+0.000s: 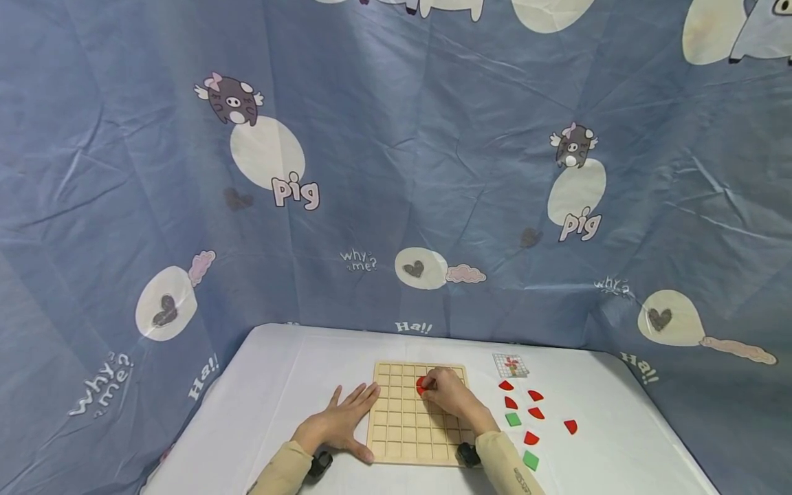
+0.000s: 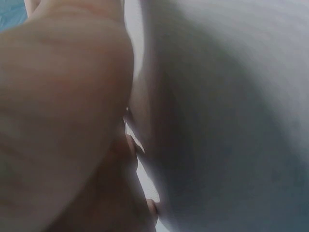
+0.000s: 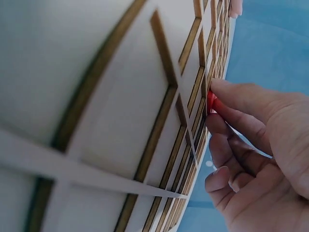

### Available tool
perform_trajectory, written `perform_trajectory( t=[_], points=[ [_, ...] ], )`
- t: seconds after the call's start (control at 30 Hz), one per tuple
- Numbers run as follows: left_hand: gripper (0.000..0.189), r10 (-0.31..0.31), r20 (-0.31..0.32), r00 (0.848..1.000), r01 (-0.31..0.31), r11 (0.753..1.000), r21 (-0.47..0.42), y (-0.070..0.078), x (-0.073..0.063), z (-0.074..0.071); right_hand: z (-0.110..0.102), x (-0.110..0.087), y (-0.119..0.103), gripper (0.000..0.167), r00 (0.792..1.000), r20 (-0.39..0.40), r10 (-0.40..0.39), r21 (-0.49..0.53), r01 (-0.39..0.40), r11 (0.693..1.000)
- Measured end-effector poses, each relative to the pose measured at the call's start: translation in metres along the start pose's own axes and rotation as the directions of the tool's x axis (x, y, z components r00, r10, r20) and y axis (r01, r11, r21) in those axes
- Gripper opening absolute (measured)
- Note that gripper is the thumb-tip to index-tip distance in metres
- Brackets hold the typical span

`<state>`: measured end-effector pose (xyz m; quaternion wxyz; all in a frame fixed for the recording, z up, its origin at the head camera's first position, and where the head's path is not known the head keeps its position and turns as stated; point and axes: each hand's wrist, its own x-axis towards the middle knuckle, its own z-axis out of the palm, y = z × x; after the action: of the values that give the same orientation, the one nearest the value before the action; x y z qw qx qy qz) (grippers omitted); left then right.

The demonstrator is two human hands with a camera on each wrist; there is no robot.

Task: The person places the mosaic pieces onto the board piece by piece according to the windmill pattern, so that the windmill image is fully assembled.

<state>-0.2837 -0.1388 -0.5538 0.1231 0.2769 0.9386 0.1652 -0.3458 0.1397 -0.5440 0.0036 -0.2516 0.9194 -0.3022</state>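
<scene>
A wooden board (image 1: 408, 434) with a grid of square recesses lies on the white table. My left hand (image 1: 340, 421) is spread flat at its left side, fingertips and thumb right at the edge; it holds nothing. Over the upper part of the board, my right hand (image 1: 450, 393) has thumb and fingers closed on a red quarter-circle tile (image 3: 211, 101) at the grid. In the head view, red (image 1: 421, 385) shows at the fingertips, partly covered by them. The left wrist view shows mostly the palm (image 2: 63, 96) and the shaded tabletop.
Right of the board lie several loose red quarter-circle tiles (image 1: 531, 438) and two green square tiles (image 1: 513, 419). Behind them is a small card (image 1: 510, 366) with a gridded red-and-green picture. A blue printed curtain (image 1: 371, 172) surrounds the table.
</scene>
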Motion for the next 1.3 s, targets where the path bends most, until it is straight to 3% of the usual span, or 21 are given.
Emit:
perform_trajectory(
  t=[0.43, 0.97, 1.3],
  points=[
    [0.132, -0.041, 0.009, 0.999, 0.041, 0.998, -0.038, 0.0, 0.002, 0.001, 0.002, 0.002, -0.002, 0.009, 0.999, -0.029, 0.025, 0.001, -0.025, 1.0],
    [0.133, -0.037, 0.009, 0.999, 0.037, 0.999, -0.018, -0.002, 0.003, 0.006, 0.002, -0.003, 0.001, 0.009, 0.999, -0.031, 0.043, 0.032, -0.042, 0.999],
    [0.132, -0.024, 0.001, 1.0, 0.024, 0.999, -0.024, 0.001, 0.001, 0.002, -0.017, -0.017, 0.012, 0.012, 0.993, -0.083, 0.08, 0.105, -0.071, 0.992]
  ],
)
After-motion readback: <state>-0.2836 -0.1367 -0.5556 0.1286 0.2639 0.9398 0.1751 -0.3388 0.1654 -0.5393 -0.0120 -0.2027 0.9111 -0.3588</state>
